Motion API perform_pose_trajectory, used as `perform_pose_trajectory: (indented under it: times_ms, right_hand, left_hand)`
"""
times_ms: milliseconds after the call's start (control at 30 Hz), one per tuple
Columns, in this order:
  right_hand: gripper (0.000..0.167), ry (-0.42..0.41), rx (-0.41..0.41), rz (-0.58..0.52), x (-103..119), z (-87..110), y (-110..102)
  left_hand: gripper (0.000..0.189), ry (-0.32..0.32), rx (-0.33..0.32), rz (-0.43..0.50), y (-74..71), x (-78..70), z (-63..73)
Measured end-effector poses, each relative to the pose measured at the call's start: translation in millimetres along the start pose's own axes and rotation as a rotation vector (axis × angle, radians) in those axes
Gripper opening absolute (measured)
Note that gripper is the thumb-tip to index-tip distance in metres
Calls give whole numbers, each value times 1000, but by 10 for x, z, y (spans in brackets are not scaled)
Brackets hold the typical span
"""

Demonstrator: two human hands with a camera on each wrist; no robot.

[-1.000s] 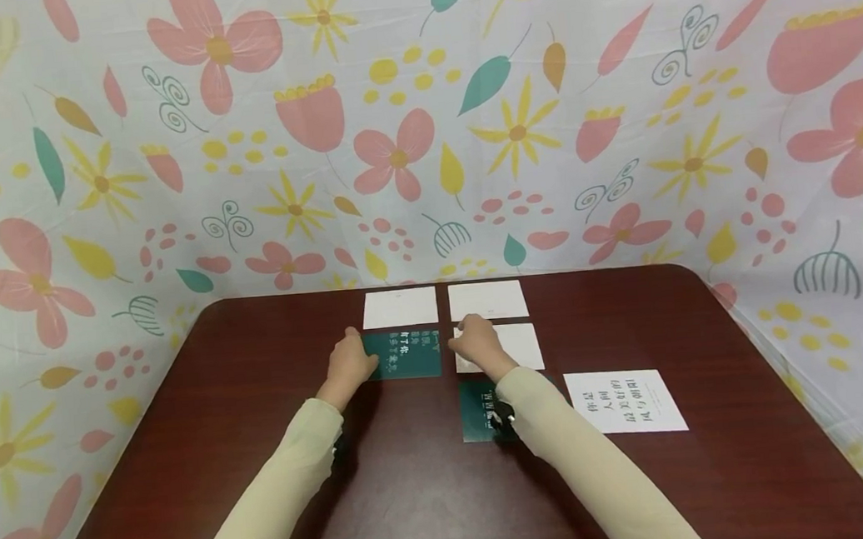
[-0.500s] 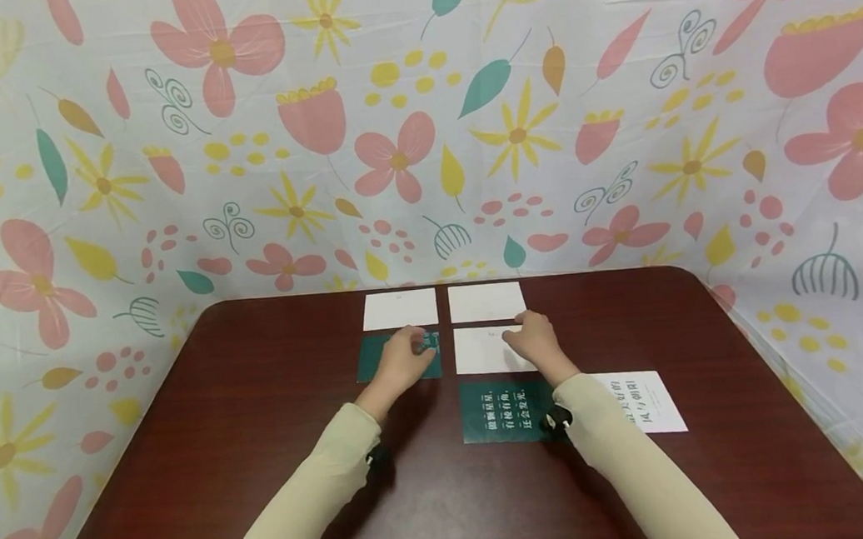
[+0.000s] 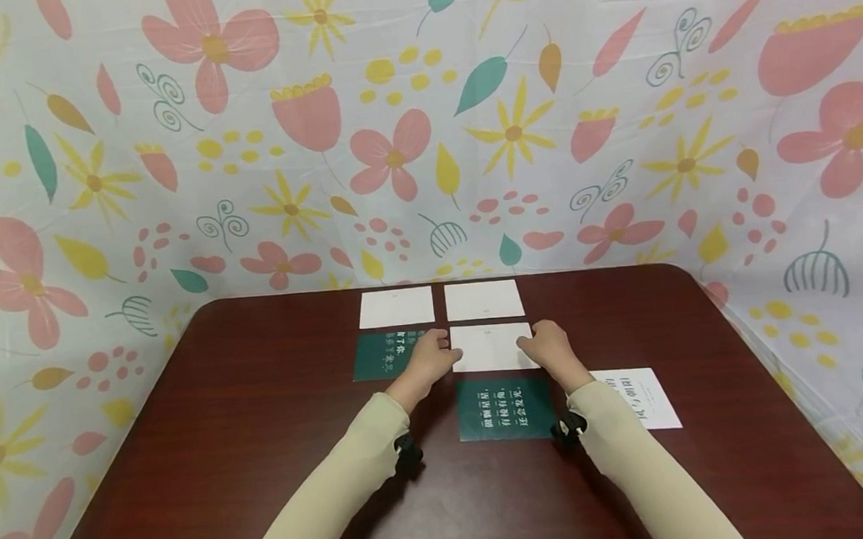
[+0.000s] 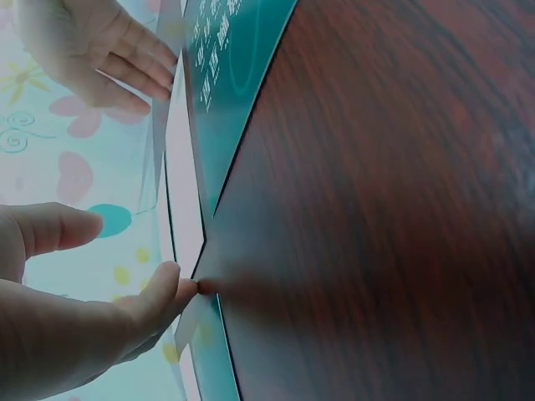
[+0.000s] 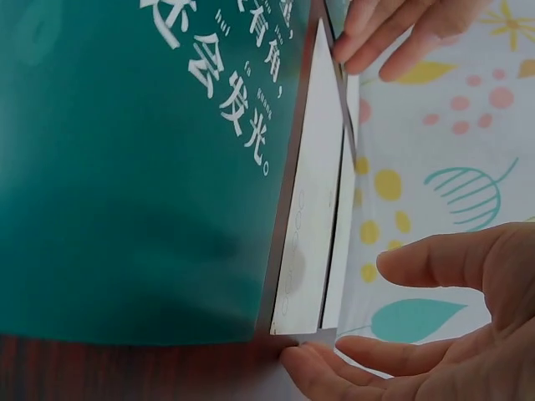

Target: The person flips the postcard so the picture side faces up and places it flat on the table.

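A white card (image 3: 491, 348) with tiny faint print lies flat between my two hands. At its left edge is my left hand (image 3: 426, 366), which overlaps the right end of a dark green card (image 3: 381, 356) with white writing. My right hand (image 3: 553, 353) is at the opposite edge. In the left wrist view, the left hand's thumb stands apart from its fingers, and a fingertip meets the tabletop by the card's corner. The right wrist view shows the right hand (image 5: 451, 326) likewise spread, fingertips beside the end of the white card (image 5: 309, 225).
Two more white cards (image 3: 397, 308) line the back of the dark wooden table (image 3: 264, 448). Nearer me lies a green card (image 3: 505, 410) with white writing. Beside it, a white card (image 3: 658, 400) with dark writing is partly under the right sleeve. A flowered cloth (image 3: 393, 155) hangs behind.
My left hand has moved right across the green card to the white card's left edge. My right hand has slid from the white card's left part to its right edge.
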State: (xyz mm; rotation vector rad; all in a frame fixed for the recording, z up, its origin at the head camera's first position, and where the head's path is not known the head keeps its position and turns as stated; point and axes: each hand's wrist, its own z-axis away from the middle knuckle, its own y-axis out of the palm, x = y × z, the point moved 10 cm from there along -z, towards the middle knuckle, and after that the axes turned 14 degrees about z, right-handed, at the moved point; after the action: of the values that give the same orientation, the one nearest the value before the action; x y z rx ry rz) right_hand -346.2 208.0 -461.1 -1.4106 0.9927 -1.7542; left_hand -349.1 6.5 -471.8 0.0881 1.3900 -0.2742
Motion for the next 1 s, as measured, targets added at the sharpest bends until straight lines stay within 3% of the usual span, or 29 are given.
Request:
perform_pose_trajectory:
  times_ms: [100,367,467,600,1000]
  right_hand:
    - [22,4,-15,-24,-12,-10,-15]
    - [28,35,0,-128,-66,-38,-12]
    - [22,56,21,-146,-84,-39,-2]
    - [48,75,45,-183,-91,-27,0]
    - [49,88,41,-335,-98,-27,-58]
  left_hand:
    - [55,-7,-12,15,18,13,-19]
    - [55,-74,-49,131,-11,112,-67]
    - [55,-88,-52,130,-14,124,-70]
    - [53,-86,-59,112,-17,119,-73]
    - [45,-47,-116,159,-76,49,-62]
